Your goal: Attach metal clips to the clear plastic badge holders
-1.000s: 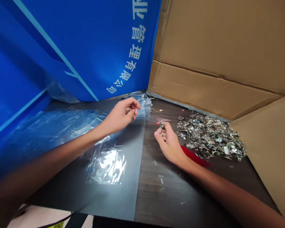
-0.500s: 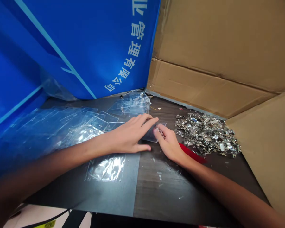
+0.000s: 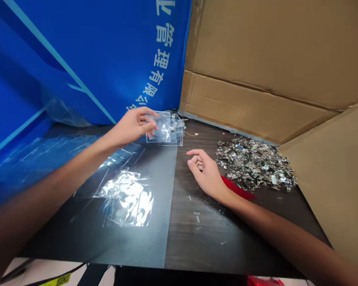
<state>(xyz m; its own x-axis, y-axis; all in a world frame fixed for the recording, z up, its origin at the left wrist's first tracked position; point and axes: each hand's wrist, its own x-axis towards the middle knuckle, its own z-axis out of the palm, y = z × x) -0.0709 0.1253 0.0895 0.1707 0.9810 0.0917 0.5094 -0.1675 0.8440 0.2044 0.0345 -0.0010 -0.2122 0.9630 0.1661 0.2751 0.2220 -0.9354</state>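
Head-cam view down onto a dark table [image 3: 197, 234], walled by a blue banner [image 3: 86, 59] at left & cardboard [image 3: 256, 83] at back/right. Far left: loose clear film sheets [image 3: 41, 155] spread flat. Centre-left: a few clear bags [image 3: 128, 200] lie on a grey mat [image 3: 137, 246]; contents, if any, can't be made out. L hand [image 3: 133, 126] is raised at the back, thumb & fingers pinched on the left edge of a clear sleeve [image 3: 163, 129]. Sleeve sticks out to the right of the grip, long axis approx left-right, nearly level, just over a stack of like sleeves [image 3: 179, 137] in the corner; touching or not, can't tell. R hand [image 3: 205, 171] rests on the table, well apart from the sleeve, fingers loosely curled, nothing seen in it. L hand is nearer by far. Just right of R hand: a loose heap of metal clips [image 3: 253, 167], in no container. A red strip [image 3: 238, 190] lies under the R wrist.
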